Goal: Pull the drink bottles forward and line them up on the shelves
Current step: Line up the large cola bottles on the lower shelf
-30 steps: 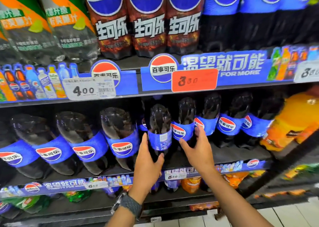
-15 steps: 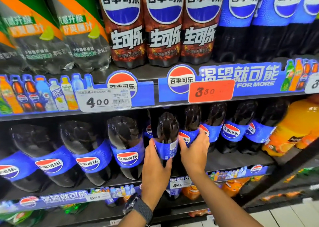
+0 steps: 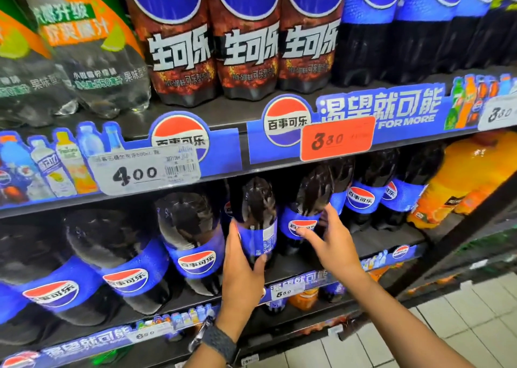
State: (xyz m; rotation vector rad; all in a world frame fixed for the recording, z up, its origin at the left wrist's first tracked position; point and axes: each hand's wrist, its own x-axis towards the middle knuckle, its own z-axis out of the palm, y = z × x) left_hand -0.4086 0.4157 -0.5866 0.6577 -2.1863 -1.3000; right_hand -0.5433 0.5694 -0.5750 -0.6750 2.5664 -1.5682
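**Two colas in hand on the middle shelf**

The left hand (image 3: 242, 272) has a firm grip on the held bottle (image 3: 256, 213). Its fingers wrap the left flank and the thumb presses the lower right of the blue label. This bottle stands near the front of the middle shelf (image 3: 386, 240), with the printed panel facing out rather than the logo.

The right hand (image 3: 334, 244) has no closed grip. Its fingers (image 3: 330, 209) are spread and fairly straight at the right flank of the neighbour bottle (image 3: 307, 197), and the thumb lies across the logo. That bottle stands just beside the held one and looks set slightly further back.

To the left, the lined-up colas (image 3: 193, 244) already sit at the shelf's front edge. To the right, more colas stand deeper in, and an orange drink (image 3: 470, 177) stands beyond them.

These look like full plastic bottles, so they are probably weighty and stiff under pressure, with a smooth sleeve that may slip. They are tall on a narrow base and are likely to topple if pulled from the shoulder. The label band at mid-body seems the best hold. They are probably better slid along the shelf than lifted, then twisted to bring the logo forward.
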